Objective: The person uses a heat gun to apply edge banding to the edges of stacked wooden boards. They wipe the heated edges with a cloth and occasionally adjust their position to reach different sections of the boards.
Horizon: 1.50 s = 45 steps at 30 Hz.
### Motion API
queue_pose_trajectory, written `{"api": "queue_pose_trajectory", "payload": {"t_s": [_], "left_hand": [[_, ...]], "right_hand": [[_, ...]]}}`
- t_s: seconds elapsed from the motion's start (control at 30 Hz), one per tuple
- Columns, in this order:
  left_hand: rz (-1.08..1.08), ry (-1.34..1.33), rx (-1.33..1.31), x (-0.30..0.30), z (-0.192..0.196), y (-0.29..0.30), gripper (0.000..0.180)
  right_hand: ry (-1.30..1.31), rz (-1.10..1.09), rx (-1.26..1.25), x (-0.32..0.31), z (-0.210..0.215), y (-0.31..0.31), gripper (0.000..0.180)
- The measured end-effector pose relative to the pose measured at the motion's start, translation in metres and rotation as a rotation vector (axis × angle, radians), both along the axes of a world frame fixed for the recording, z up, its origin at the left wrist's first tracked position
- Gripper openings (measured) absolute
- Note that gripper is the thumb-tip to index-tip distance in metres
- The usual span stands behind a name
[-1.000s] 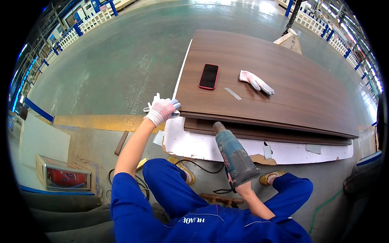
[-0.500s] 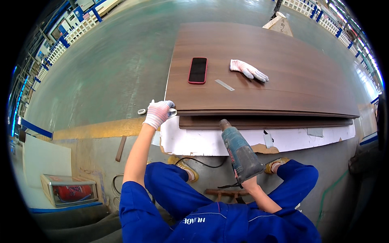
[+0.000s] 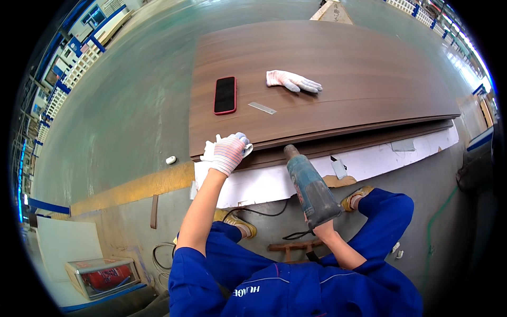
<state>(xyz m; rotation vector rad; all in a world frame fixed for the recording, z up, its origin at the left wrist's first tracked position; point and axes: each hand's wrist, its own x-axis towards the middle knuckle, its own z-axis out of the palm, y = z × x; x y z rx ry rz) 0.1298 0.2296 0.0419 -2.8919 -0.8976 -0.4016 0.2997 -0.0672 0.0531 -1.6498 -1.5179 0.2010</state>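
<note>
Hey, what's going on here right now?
A person in blue work clothes crouches at the edge of a stack of dark wood-veneer panels on the floor. The gloved left hand presses on the near corner of the top panel, while the bare right hand aims a blue heat gun at the panel edge. A red-cased phone, a spare glove and a small metal strip lie on top.
</note>
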Motion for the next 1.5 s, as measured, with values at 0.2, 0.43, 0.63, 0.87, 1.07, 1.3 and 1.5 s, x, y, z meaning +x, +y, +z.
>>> {"api": "queue_pose_trajectory", "payload": {"t_s": [0.2,0.43,0.63,0.87,1.07,1.3,1.5], "left_hand": [[0.028,-0.016,-0.059,0.059,-0.005,-0.014,0.008],[-0.008,-0.097,-0.051,0.129,-0.012,-0.035,0.005],[-0.024,-0.201,-0.111,0.143,-0.02,-0.04,0.008],[0.078,-0.23,-0.016,0.026,-0.008,-0.02,0.012],[0.057,-0.178,-0.05,0.058,-0.012,-0.024,0.008],[-0.005,-0.08,0.004,0.17,-0.024,-0.044,0.009],[-0.113,-0.16,-0.097,0.265,-0.013,-0.077,0.01]], "right_hand": [[-0.068,-0.026,0.062,0.016,0.005,0.003,0.032],[0.142,-0.115,-0.028,0.027,-0.001,-0.013,0.039],[-0.122,-0.124,0.034,0.041,0.007,-0.018,0.04],[-0.027,-0.072,0.011,0.064,-0.002,-0.031,0.033],[-0.207,-0.007,-0.077,0.137,-0.018,-0.048,0.025],[0.022,0.01,-0.093,0.189,-0.024,-0.066,0.027],[0.249,-0.026,-0.04,0.221,-0.033,-0.076,0.04]]}}
